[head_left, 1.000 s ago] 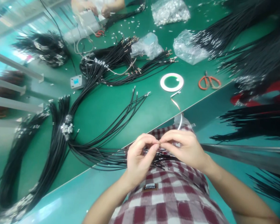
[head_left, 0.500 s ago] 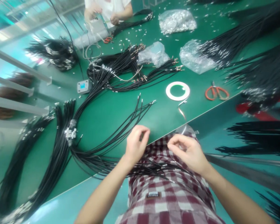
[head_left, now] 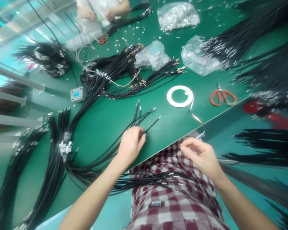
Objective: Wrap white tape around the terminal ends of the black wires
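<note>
My left hand (head_left: 132,143) is closed over the table near its front edge. A thin black cable (head_left: 153,124) with a pale tip sticks out from between its thumb and fingers. More loose black cables (head_left: 110,151) fan out behind that wrist. To the right, my right hand (head_left: 200,155) is held in a pinch above my checked apron (head_left: 168,203); what its fingertips hold, if anything, is too small to make out. From a white tape roll (head_left: 169,98) a narrow strip of tape (head_left: 196,117) runs over the table edge, close behind my right hand.
Orange-handled scissors (head_left: 215,99) lie right of the roll. Black cables (head_left: 156,179) hang across my lap. Cable bundles (head_left: 50,159), a small grey device (head_left: 76,95) and plastic bags of small parts (head_left: 179,17) lie on the green table (head_left: 96,124). Across it sits another person (head_left: 103,9).
My left hand has moved left and now grips a cable with its tip showing. My right hand has shifted slightly right, still pinched. The tape strip has swung to the right.
</note>
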Tool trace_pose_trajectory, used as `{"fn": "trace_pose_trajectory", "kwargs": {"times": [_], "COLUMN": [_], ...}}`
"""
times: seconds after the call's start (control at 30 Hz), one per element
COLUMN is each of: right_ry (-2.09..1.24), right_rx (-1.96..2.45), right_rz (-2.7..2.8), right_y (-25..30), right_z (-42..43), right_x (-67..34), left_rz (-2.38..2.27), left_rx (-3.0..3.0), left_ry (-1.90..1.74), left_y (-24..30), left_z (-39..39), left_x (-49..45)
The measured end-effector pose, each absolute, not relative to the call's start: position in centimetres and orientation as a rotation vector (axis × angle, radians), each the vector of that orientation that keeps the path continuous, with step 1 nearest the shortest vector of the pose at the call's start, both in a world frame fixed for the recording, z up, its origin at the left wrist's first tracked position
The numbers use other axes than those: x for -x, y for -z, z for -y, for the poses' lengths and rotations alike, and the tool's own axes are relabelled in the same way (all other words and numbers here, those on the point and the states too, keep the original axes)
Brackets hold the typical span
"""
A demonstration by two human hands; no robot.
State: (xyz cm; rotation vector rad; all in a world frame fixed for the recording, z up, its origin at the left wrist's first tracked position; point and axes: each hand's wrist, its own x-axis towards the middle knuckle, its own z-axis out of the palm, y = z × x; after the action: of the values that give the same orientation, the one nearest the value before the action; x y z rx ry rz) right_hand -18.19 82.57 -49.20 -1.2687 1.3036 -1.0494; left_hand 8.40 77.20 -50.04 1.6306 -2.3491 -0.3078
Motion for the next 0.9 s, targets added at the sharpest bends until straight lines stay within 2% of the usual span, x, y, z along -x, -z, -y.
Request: {"fn": "trace_pose_trajectory", "kwargs": {"times": [0.1,0.2,0.4,0.57,0.73,0.9], "right_ry": [1.072,1.087,1.11,1.107,1.126,1.102], "right_rx": [1.228,1.216,1.173,1.205,1.28,1.33], "right_rz": [-1.309,-1.304,-1.32,-1.296,-1.256,-1.202], "right_y": [49.4,49.5,49.6,48.9,47.9,47.7], "right_z": [-82.7,-83.0,-83.9,-84.6,-85.4,-85.9], "right_x": [18.6,18.8,19.4,19.1,18.0,17.1], "left_rz": [2.416,2.454,1.953,1.822,1.263,0.807], "left_rx": [-1.675,-1.708,-1.493,-1.185,-1.142,-1.138], "left_ry": [0.227,0.353,1.087,1.515,1.925,2.066], "left_y": [50.4,49.9,44.5,41.7,44.1,46.8], "left_z": [-77.2,-77.7,-80.6,-81.2,-83.1,-86.9], "left_x": [-7.5,-6.6,-5.6,-3.5,-3.6,-4.7]}}
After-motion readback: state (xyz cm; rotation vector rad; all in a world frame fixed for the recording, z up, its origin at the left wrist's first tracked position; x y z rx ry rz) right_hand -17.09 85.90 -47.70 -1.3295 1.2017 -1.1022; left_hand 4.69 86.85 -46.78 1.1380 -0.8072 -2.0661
